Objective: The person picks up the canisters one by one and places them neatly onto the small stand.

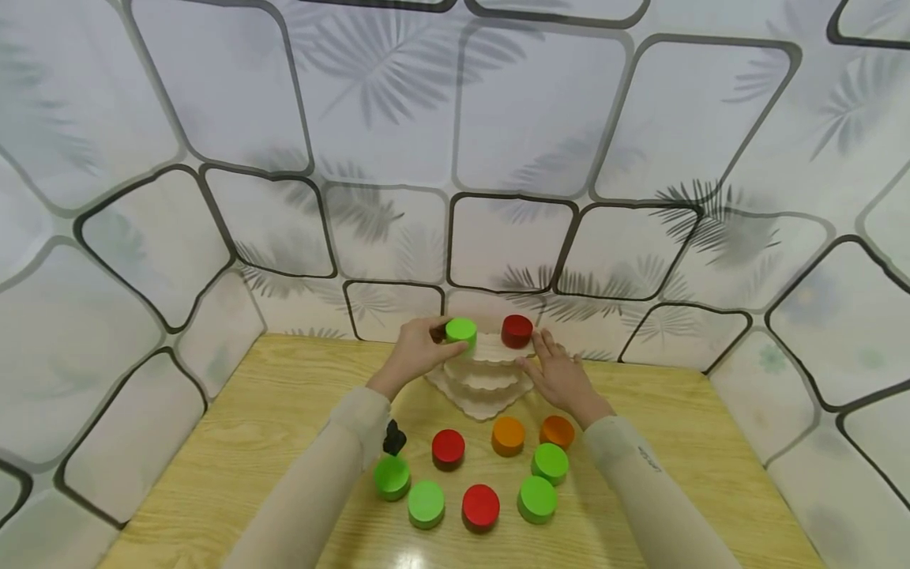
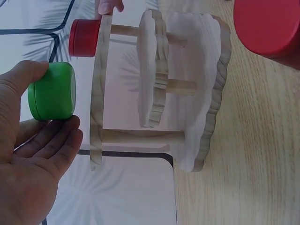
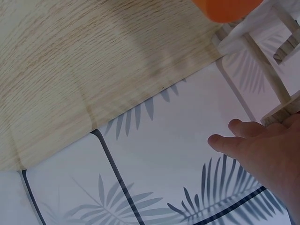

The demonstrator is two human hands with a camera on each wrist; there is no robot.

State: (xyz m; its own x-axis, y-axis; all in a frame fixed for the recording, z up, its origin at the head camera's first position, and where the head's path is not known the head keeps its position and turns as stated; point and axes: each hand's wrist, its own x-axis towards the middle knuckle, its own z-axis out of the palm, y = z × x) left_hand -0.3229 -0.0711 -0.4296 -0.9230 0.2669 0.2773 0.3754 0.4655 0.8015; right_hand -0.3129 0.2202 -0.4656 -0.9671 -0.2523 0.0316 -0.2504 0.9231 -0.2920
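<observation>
My left hand (image 1: 415, 351) grips a light green round tin (image 2: 52, 92) between thumb and fingers. In the left wrist view a small gap separates the tin from the top board of a tiered wooden stand (image 2: 98, 103). On that board, at its right end, sits a red round tin (image 1: 517, 331). My right hand (image 1: 563, 378) is at the right edge of the stand, fingers extended and touching the top board; in the right wrist view its fingertips are partly hidden. The stand's lower tiers (image 1: 480, 401) hold nothing visible.
On the wooden table (image 1: 284, 442) before the stand lie several round tins: red (image 1: 448, 449), orange (image 1: 508, 436), green (image 1: 536, 499). A small black object (image 1: 394, 437) is by the left sleeve. Patterned wall panels (image 1: 526, 245) rise close behind and at both sides.
</observation>
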